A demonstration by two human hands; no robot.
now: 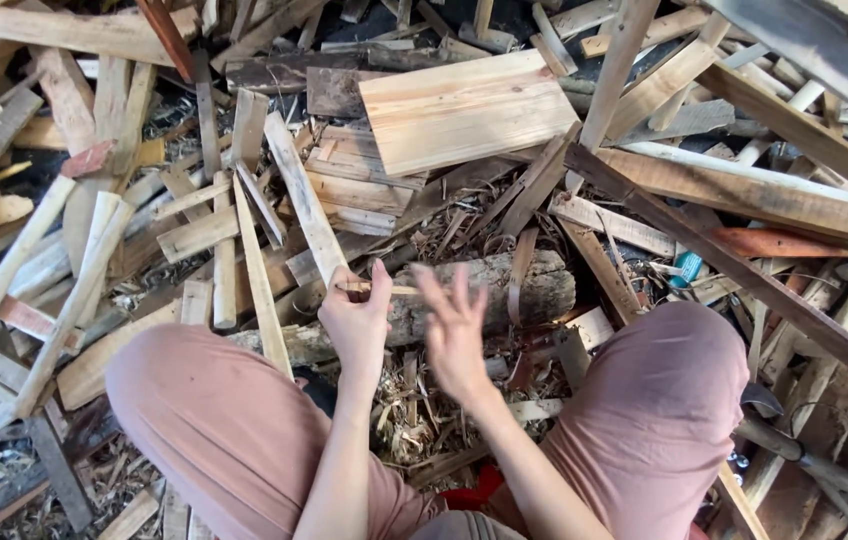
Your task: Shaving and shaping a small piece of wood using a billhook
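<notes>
Head view: left hand at frame centre, fingers pinching a thin wood stick held level. Right hand just beside it, blurred, fingers spread, empty. Log lies behind both hands; pale board at upper centre.

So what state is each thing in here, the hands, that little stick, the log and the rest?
left hand: closed on the thin stick
thin stick: held level above the log
right hand: open, fingers spread, blurred, holding nothing
log: lying on its side, bark on
pale board: lying flat on the scrap pile
hatchet: lying by the right knee
</notes>
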